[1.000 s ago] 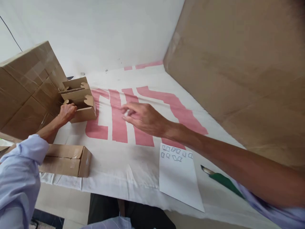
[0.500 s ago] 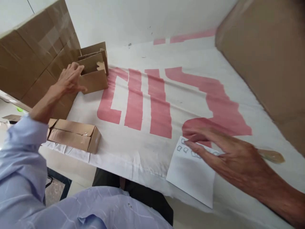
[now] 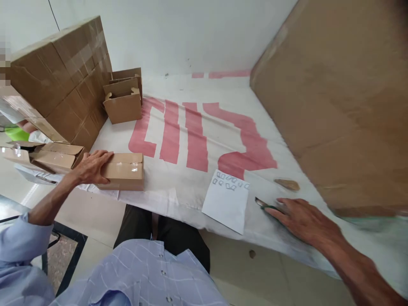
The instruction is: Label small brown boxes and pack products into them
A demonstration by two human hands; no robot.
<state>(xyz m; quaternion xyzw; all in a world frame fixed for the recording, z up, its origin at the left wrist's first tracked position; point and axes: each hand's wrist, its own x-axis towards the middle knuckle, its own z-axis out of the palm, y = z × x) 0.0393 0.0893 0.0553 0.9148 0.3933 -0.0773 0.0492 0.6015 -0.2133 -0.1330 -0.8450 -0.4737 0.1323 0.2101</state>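
My left hand (image 3: 94, 167) grips the left end of a small closed cardboard box (image 3: 126, 172), thumb on the near side and fingers over the top. The box lies along the table's front edge. On the right, my right hand (image 3: 299, 219) is closed around a utility knife (image 3: 263, 204), its tip pointing left and most of the handle hidden under my fingers. A white sheet of paper (image 3: 225, 208) with small box shapes drawn along its top lies left of the knife.
Open cardboard boxes (image 3: 124, 108) stand at the back left beside a large taped carton (image 3: 68, 85). Other small boxes (image 3: 57, 157) sit at the left edge. A big carton (image 3: 344, 110) walls the right side. A brown flat piece (image 3: 287, 184) lies beyond my right hand.
My left hand has come from the open boxes at the back to the small closed box in front. My right hand has left the paper and moved right onto the knife.
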